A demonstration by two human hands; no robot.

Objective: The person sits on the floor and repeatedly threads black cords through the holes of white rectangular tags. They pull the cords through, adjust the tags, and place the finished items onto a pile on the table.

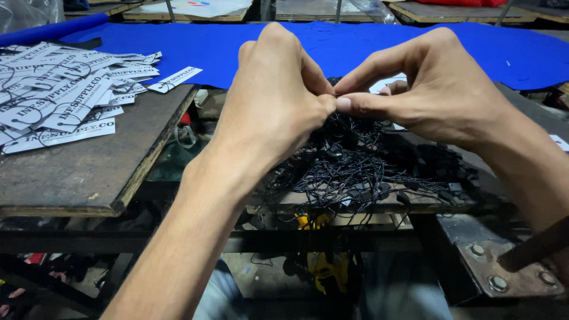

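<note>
My left hand (274, 101) and my right hand (421, 89) meet fingertip to fingertip above a tangled heap of black strings with small plastic locks (361, 169). Both hands pinch something small between thumb and forefinger; it is hidden by the fingers, with thin black string running down from them into the heap. A corner of a white tag (388, 83) shows behind my right fingers. The heap lies on a worn wooden shelf (379, 206) just below my hands.
A pile of white paper hang tags (59, 98) with strings lies on a dark board (89, 172) at the left. A blue cloth (355, 44) covers the table behind. A metal bracket with bolts (498, 261) sits low right. Yellow items (323, 266) lie below the shelf.
</note>
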